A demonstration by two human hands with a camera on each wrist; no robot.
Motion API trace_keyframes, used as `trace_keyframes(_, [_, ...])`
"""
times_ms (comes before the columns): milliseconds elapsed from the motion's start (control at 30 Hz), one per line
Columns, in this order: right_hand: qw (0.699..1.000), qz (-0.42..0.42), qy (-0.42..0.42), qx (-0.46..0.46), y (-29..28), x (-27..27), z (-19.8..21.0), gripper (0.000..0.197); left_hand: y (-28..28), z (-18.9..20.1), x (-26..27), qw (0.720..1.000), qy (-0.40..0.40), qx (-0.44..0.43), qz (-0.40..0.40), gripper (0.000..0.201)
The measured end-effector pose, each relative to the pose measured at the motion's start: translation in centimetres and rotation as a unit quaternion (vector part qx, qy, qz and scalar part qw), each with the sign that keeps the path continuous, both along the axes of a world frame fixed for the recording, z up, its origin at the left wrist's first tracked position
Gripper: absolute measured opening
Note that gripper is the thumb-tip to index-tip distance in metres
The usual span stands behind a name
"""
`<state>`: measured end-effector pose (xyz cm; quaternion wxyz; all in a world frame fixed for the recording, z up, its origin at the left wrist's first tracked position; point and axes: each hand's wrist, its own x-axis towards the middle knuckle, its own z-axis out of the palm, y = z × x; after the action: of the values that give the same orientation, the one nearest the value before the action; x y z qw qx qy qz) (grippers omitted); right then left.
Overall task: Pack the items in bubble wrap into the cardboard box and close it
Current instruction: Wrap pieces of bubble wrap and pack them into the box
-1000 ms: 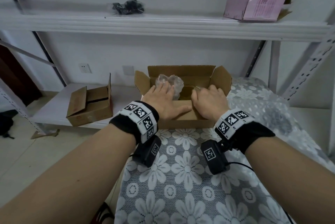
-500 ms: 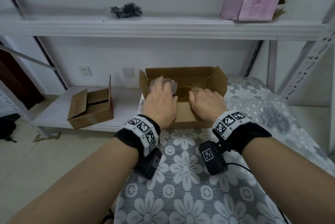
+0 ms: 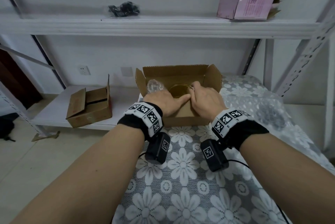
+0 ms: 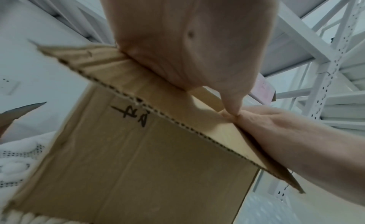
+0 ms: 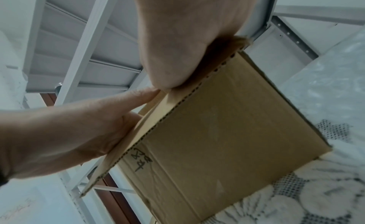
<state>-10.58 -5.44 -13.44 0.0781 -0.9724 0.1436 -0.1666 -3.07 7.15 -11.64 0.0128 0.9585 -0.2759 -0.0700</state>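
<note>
The open cardboard box stands at the far end of the flowered table, its back and side flaps upright. Inside lie a bubble-wrapped item at the left and a clear round rim in the middle. My left hand lies flat on the near flap, thumb stretched toward my right hand. The right palm also rests on that flap. Its fingers bend over the flap's edge beside the round rim, their tips hidden. In the wrist views both palms press the flap's edge.
A smaller brown box sits half open on the low white shelf to the left. A pink box and a black bagged item are on the upper shelf. Loose bubble wrap lies right of the box. Shelf uprights stand at the right.
My left hand has drawn back off the bubble-wrapped item onto the near flap. The item and the round rim now show. The right hand stays at the flap's edge.
</note>
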Motion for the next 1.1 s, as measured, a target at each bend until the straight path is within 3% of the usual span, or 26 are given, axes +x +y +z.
trace_keyframes(67, [1.000,0.017,-0.006,0.007,0.1,-0.6,0.1,0.032,0.4,0.3,0.1,0.999,0.027,-0.026,-0.001,0.099])
trace_keyframes(167, [0.995,0.033,-0.048,0.077,0.0,-1.6,0.0,0.026,1.0,0.4,-0.2,0.997,0.049,-0.063,-0.013,0.076])
trace_keyframes(267, [0.982,0.030,-0.138,0.124,-0.3,-3.6,0.2,0.017,1.5,0.7,-2.3,0.989,-0.018,-0.144,-0.029,0.050])
trace_keyframes(400, [0.969,0.010,-0.217,0.115,-0.9,-5.7,0.4,0.008,1.4,2.3,-5.2,0.954,-0.072,-0.277,-0.085,0.015])
trace_keyframes(533, [0.968,-0.010,-0.227,0.109,-1.0,-8.2,0.2,0.009,1.2,2.5,-8.5,0.929,-0.055,-0.338,-0.139,0.014])
trace_keyframes(667, [0.978,-0.054,-0.143,0.139,-1.2,-11.2,-1.6,0.013,1.4,0.1,-11.1,0.922,0.019,-0.351,-0.164,0.016])
trace_keyframes(800, [0.983,-0.082,-0.021,0.163,-1.1,-14.3,-4.2,0.011,1.6,-3.2,-12.9,0.943,0.066,-0.285,-0.158,0.017])
trace_keyframes(900, [0.974,-0.085,0.091,0.188,-1.0,-16.3,-5.8,0.047,2.0,-5.6,-14.0,0.956,0.095,-0.243,-0.133,0.020])
trace_keyframes(1000, [0.963,-0.093,0.207,0.148,-0.8,-17.8,-7.4,0.078,2.2,-7.4,-14.8,0.958,0.149,-0.221,-0.110,0.023])
trace_keyframes(1100, [0.966,-0.106,0.210,0.111,-1.0,-18.7,-8.5,0.070,2.1,-7.9,-15.5,0.956,0.180,-0.210,-0.100,0.025])
